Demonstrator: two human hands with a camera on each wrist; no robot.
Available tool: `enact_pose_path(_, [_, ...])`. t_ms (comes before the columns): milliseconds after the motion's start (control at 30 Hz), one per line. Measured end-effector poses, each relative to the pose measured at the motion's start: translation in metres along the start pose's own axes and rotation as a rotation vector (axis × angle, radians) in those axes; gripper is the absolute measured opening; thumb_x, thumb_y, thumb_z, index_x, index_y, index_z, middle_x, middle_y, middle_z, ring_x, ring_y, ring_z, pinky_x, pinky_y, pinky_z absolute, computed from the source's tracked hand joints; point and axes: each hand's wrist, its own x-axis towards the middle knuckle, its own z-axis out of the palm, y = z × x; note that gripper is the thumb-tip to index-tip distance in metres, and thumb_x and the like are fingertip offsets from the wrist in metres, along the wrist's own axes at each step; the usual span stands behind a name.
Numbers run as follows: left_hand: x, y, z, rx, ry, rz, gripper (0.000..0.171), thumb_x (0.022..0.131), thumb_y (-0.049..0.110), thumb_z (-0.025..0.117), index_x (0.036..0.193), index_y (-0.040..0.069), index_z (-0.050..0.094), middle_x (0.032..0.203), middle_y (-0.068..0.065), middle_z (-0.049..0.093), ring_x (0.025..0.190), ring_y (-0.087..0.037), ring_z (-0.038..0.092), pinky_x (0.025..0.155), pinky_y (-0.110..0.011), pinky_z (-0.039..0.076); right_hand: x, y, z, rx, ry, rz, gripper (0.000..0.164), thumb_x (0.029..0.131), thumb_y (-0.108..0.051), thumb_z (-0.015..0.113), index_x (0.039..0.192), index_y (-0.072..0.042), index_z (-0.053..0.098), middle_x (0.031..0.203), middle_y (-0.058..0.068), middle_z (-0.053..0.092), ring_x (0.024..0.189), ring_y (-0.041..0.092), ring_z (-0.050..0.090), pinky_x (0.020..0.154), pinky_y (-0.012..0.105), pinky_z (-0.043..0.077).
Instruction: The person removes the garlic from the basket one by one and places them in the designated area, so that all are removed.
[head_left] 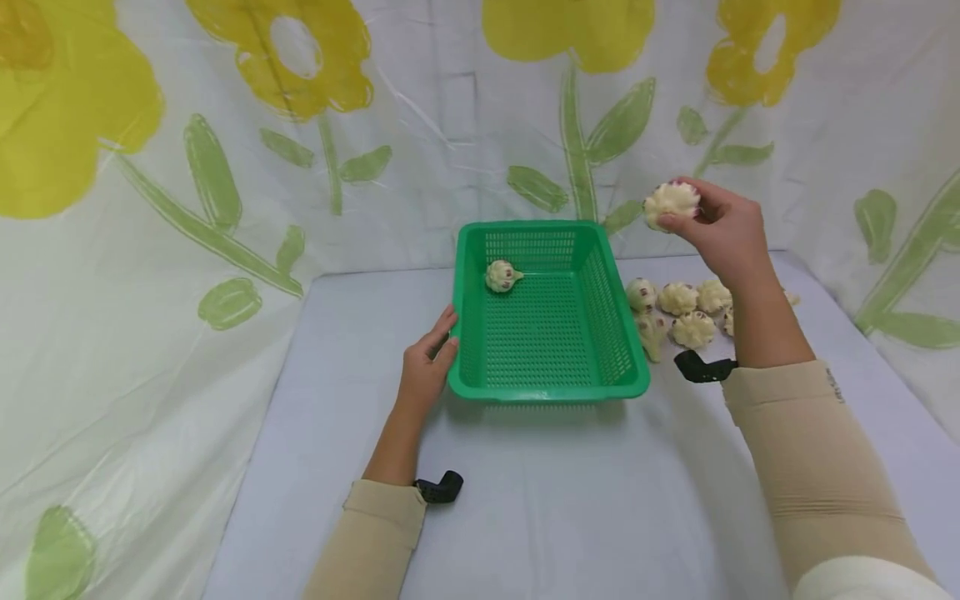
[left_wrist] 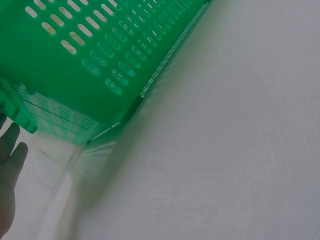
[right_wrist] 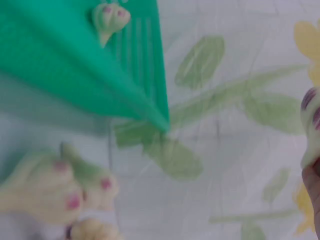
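Note:
My right hand (head_left: 731, 233) pinches a cream-coloured garlic bulb (head_left: 669, 202) with purple marks, held up beyond the far right corner of a green plastic basket (head_left: 547, 393). The right wrist view catches only part of that held bulb (right_wrist: 312, 130) at its right edge. Inside the basket, near its far left corner, lies one garlic bulb (head_left: 500, 276) with a short stem. On the basket's left side, my left hand (head_left: 424, 367) touches the rim with extended fingers (left_wrist: 15, 157).
Several more garlic bulbs (head_left: 693, 330) lie on the white-covered table (head_left: 525, 500) to the right of the basket, some partly hidden behind my right forearm. A white sheet with painted yellow flowers (head_left: 322, 50) hangs behind the table and at its sides.

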Motion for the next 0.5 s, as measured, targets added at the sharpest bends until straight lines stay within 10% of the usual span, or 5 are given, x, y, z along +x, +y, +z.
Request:
enact_pose_path(300, [0.000,-0.001,0.000,0.008,0.002,0.015,0.042,0.101,0.010,0.052,0.141,-0.003,0.049,0.152,-0.011,0.043,0.142,-0.018,0.040,0.116,-0.034,0.036,-0.038,0.061,-0.051,0.019,0.135,0.213,0.059,0.084,-0.031,0.078,0.138,-0.025,0.058,0.134,-0.013,0.059,0.134,0.002,0.046,0.095,0.003,0.043])
enact_pose_path(500, [0.001,-0.001,0.001,0.002,0.008,0.021,0.042,0.101,0.010,0.052,0.140,-0.004,0.050,0.152,-0.012,0.043,0.143,-0.021,0.039,0.117,-0.036,0.034,-0.063,0.110,-0.076,0.205,0.308,0.427,0.071,0.075,-0.032,0.085,0.140,-0.027,0.057,0.134,-0.011,0.059,0.122,0.002,0.050,0.078,0.001,0.047])
